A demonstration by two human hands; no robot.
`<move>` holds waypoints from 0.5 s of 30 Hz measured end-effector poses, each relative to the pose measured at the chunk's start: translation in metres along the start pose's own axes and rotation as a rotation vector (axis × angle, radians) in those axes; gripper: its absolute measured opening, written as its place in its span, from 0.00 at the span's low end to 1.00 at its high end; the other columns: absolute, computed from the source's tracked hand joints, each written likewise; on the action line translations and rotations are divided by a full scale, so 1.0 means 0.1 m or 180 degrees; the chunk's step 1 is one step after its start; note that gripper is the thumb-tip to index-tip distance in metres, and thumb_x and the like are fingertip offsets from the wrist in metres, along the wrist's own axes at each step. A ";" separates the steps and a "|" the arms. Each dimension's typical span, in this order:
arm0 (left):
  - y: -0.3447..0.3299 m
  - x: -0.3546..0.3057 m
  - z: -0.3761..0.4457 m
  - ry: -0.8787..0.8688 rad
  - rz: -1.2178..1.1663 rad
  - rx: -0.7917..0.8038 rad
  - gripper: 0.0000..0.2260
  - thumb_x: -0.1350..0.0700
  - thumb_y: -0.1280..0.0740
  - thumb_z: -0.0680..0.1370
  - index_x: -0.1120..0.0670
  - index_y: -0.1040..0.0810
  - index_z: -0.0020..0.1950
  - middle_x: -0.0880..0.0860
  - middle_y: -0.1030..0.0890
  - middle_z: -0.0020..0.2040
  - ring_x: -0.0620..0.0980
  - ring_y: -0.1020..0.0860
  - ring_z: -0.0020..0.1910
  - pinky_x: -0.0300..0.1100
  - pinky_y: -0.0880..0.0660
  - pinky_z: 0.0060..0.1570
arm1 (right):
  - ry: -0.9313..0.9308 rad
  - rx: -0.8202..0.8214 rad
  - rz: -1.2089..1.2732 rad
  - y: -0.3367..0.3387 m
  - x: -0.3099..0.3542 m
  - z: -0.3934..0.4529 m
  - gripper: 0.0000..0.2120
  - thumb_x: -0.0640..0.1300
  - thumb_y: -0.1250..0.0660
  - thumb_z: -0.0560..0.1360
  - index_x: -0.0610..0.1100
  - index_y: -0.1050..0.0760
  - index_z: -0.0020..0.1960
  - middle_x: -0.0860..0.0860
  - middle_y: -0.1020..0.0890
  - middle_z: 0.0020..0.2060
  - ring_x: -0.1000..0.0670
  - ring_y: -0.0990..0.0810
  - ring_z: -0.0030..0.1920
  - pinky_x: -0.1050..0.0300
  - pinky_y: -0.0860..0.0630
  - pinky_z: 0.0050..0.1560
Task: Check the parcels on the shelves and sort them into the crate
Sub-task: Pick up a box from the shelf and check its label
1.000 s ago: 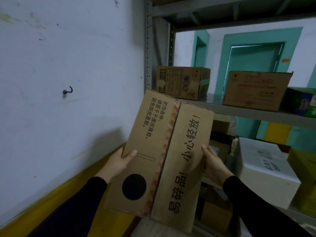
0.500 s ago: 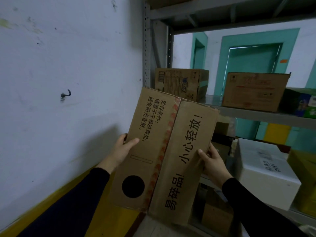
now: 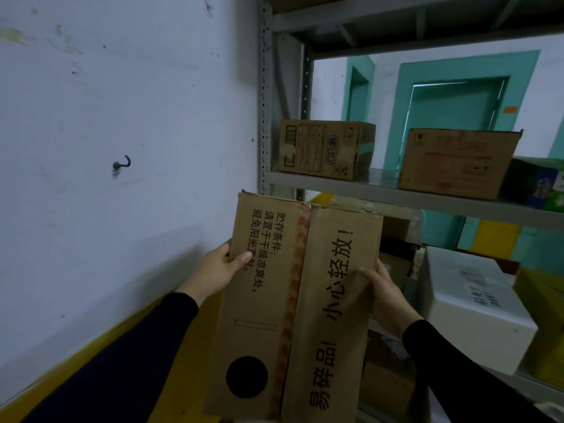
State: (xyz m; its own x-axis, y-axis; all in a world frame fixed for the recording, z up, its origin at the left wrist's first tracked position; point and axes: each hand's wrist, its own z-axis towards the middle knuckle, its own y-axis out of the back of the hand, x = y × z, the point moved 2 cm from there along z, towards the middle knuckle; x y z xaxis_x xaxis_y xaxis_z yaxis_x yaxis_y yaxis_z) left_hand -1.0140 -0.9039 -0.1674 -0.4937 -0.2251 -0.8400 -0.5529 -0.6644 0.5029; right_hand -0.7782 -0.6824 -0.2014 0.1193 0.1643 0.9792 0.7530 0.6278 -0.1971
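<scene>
Right now I see both hands clamped on a tall cardboard parcel (image 3: 299, 303), held upright in front of the metal shelf (image 3: 396, 193) at its left end. My left hand (image 3: 216, 271) grips the parcel's left edge, thumb laid across the printed front. My right hand (image 3: 383, 296) holds the right edge, thumb pressed on the front panel. A taped seam runs down the parcel's face, with a black circle low on the left. Farther off, two brown boxes (image 3: 326, 148) (image 3: 457, 163) sit on the shelf, and a white box (image 3: 476, 303) sits lower right. A hook (image 3: 123, 164) sticks out of the white wall (image 3: 122, 87) to the left.
</scene>
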 end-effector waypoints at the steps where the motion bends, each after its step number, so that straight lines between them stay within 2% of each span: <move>1: 0.01 0.01 0.00 -0.0074 -0.0101 -0.0033 0.22 0.41 0.35 0.79 0.46 0.29 0.72 0.42 0.23 0.62 0.43 0.23 0.57 0.34 0.24 0.49 | -0.0020 -0.0048 0.0257 0.00 0.03 0.01 0.20 0.56 0.39 0.82 0.55 0.32 0.74 0.44 0.22 0.64 0.40 0.22 0.62 0.33 0.27 0.65; 4: 0.07 0.06 0.03 -0.0139 -0.0354 -0.0061 0.17 0.46 0.31 0.78 0.46 0.27 0.66 0.42 0.21 0.59 0.43 0.22 0.57 0.42 0.23 0.54 | -0.0214 -0.0304 0.0930 0.07 0.08 0.11 0.35 0.72 0.45 0.77 0.45 0.26 0.65 0.41 0.20 0.61 0.38 0.23 0.62 0.32 0.30 0.68; 7: 0.11 0.10 0.06 0.0331 -0.1285 0.0085 0.08 0.50 0.34 0.76 0.52 0.25 0.52 0.51 0.21 0.49 0.52 0.23 0.51 0.47 0.27 0.51 | -0.0462 -0.0213 0.0926 0.12 0.07 0.10 0.38 0.79 0.47 0.71 0.50 0.22 0.59 0.42 0.20 0.59 0.36 0.23 0.62 0.29 0.33 0.68; 9: 0.11 0.12 0.04 0.0647 -0.1747 0.0145 0.08 0.51 0.39 0.75 0.54 0.26 0.46 0.53 0.24 0.42 0.53 0.27 0.44 0.47 0.32 0.45 | -0.0594 -0.0061 0.0627 0.09 -0.01 0.08 0.38 0.80 0.41 0.66 0.53 0.22 0.61 0.41 0.19 0.59 0.35 0.23 0.62 0.30 0.29 0.65; 12: 0.11 0.22 0.00 0.0992 -0.1870 0.0207 0.11 0.50 0.43 0.76 0.56 0.29 0.48 0.54 0.29 0.40 0.53 0.31 0.42 0.47 0.33 0.44 | -0.0724 -0.0021 0.0276 0.12 -0.13 0.08 0.41 0.74 0.27 0.59 0.53 0.23 0.65 0.40 0.17 0.60 0.35 0.21 0.62 0.32 0.27 0.64; 13: 0.10 0.23 -0.01 0.1053 -0.1906 0.0232 0.11 0.50 0.45 0.77 0.56 0.29 0.48 0.55 0.30 0.39 0.53 0.31 0.41 0.48 0.33 0.44 | -0.0774 0.0007 0.0287 0.13 -0.17 0.07 0.39 0.72 0.26 0.61 0.52 0.23 0.65 0.40 0.17 0.60 0.35 0.22 0.63 0.32 0.28 0.66; 15: 0.11 0.22 -0.03 0.1218 -0.2124 0.0159 0.14 0.49 0.46 0.79 0.57 0.28 0.44 0.55 0.30 0.37 0.54 0.31 0.39 0.47 0.34 0.43 | -0.0724 0.0090 0.0280 0.15 -0.23 0.05 0.29 0.68 0.31 0.71 0.50 0.23 0.63 0.39 0.17 0.59 0.36 0.22 0.63 0.33 0.30 0.69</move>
State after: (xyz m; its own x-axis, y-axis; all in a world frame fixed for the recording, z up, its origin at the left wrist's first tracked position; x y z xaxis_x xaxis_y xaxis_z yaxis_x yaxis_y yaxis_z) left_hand -1.0287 -0.9186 -0.1812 0.2165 -0.0248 -0.9760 -0.6861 -0.7150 -0.1340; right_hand -0.7727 -0.6724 -0.2269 0.0325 0.3844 0.9226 0.7274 0.6239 -0.2856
